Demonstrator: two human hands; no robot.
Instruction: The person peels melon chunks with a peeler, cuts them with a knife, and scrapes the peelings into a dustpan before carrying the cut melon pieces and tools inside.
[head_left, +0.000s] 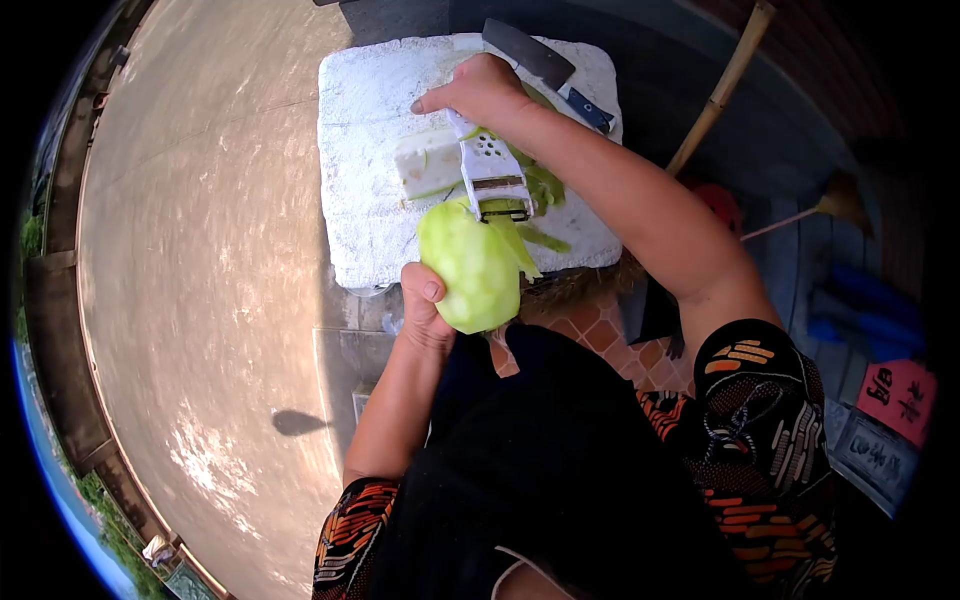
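My left hand [427, 300] is wrapped round the lower left side of a large, pale green peeled fruit [468, 265]. The handle of a white peeler [490, 165] is in my right hand [483, 88], whose fingers are closed. The peeler's blade end lies at the upper right edge of the fruit. Green peel strips [543, 238] lie beside it on a white foam board [360, 130]. A white block-shaped piece [428, 163] rests left of the peeler. Near the board's back edge is a cleaver [530, 53] with a dark handle.
Sunlit concrete ground [200, 250] spreads to the left. A bamboo pole [720, 90] leans at the upper right. Brown floor tiles [600, 335] show below the board. Blue cloth-like material [865, 305] and a pink sign [897, 402] are at the right.
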